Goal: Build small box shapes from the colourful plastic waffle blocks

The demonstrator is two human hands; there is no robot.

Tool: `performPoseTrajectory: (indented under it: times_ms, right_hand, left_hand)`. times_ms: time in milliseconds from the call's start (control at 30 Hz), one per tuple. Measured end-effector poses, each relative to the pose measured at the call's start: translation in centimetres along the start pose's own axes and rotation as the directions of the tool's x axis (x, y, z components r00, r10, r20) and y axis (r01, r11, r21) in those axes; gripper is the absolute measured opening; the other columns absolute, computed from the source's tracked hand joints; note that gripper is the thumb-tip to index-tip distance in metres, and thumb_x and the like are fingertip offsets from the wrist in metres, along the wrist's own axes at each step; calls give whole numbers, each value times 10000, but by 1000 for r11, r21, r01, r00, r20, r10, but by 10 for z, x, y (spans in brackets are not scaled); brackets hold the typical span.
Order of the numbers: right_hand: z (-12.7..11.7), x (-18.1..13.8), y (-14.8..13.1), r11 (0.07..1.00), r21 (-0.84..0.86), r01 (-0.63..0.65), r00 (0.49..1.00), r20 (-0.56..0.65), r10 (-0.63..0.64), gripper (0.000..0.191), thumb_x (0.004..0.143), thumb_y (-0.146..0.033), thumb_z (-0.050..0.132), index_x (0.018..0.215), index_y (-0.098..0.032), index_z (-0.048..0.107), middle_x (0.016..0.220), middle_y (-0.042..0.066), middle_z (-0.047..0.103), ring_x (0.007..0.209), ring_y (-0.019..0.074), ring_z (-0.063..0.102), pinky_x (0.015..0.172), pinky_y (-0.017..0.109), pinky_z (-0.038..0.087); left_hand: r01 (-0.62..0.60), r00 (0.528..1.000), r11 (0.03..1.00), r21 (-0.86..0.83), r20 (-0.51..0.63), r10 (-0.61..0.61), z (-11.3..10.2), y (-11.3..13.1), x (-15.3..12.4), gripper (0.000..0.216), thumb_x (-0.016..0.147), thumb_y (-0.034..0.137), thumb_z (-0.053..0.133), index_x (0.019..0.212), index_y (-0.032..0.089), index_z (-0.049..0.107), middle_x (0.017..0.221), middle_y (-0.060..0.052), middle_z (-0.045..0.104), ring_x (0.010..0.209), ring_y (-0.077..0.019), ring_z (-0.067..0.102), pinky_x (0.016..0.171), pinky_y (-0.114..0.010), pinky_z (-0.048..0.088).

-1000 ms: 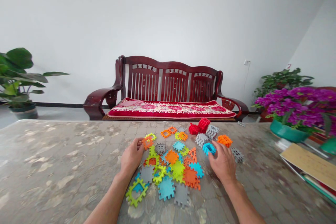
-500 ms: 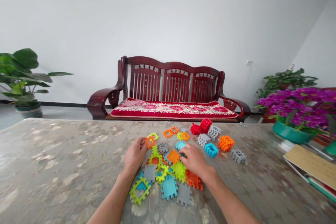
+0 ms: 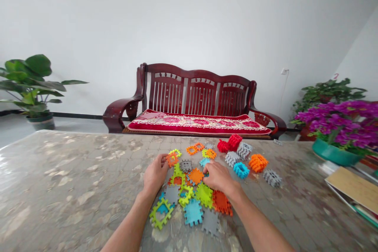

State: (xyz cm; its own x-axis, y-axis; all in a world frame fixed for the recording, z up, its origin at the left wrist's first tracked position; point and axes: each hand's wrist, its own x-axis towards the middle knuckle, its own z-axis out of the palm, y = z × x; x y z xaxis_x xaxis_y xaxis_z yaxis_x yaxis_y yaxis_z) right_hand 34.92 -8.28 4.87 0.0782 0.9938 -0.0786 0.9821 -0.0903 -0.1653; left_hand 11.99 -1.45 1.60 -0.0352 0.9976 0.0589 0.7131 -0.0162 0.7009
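Note:
A heap of flat toothed plastic tiles point(image 3: 193, 195) in orange, green, blue and grey lies on the marble-patterned table point(image 3: 73, 181). My left hand point(image 3: 156, 174) rests at the heap's left side, fingers curled on an orange tile point(image 3: 172, 160). My right hand point(image 3: 219, 177) lies over the middle of the heap, fingers bent down on tiles near an orange one point(image 3: 195, 175); what it grips is hidden. Assembled cubes stand behind: blue point(image 3: 241, 169), orange point(image 3: 258, 162), grey point(image 3: 231, 158) and red point(image 3: 234, 141).
A flat grey piece point(image 3: 272, 178) lies right of the cubes. Purple flowers in a green pot point(image 3: 336, 153) and books point(image 3: 352, 189) sit at the table's right edge. A dark wooden bench point(image 3: 195, 104) stands behind the table, with potted plants at both sides.
My right hand has left the blue cube standing on the table and moved left onto the middle of the tile heap. My left hand has stayed on the orange tile.

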Motion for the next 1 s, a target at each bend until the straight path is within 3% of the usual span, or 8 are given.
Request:
performPoseTrajectory:
  times_ms: [633,833,1000]
  right_hand:
    - [-9,2,-13,985,-114,127,990,84,-117,368,641,-170,635,997,-241,691,1100,67,656,1081,238,574,784,286,417]
    - [-8,8,-15,986,-103,129,992,26,-127,226,656,-145,612,840,-232,712,1003,58,696,982,226,617,724,275,415]
    - [-9,10,0,990,-30,134,990,-43,-135,272,724,-148,546,908,-262,709,1008,8,703,982,182,619,769,259,410]
  left_hand:
    - [-19,1000,1000,-4,3,19,3,-5,3,322,880,316,449,1147,262,622,1062,-17,750,985,-183,678,709,-247,448]
    - [-17,1000,1000,-15,-1,17,2,-4,3,312,883,316,461,1139,260,630,1065,-19,752,982,-185,682,704,-244,457]
    - [-33,999,999,-24,-8,33,4,-5,3,310,883,306,466,1144,262,627,1067,-15,750,982,-177,681,719,-241,459]
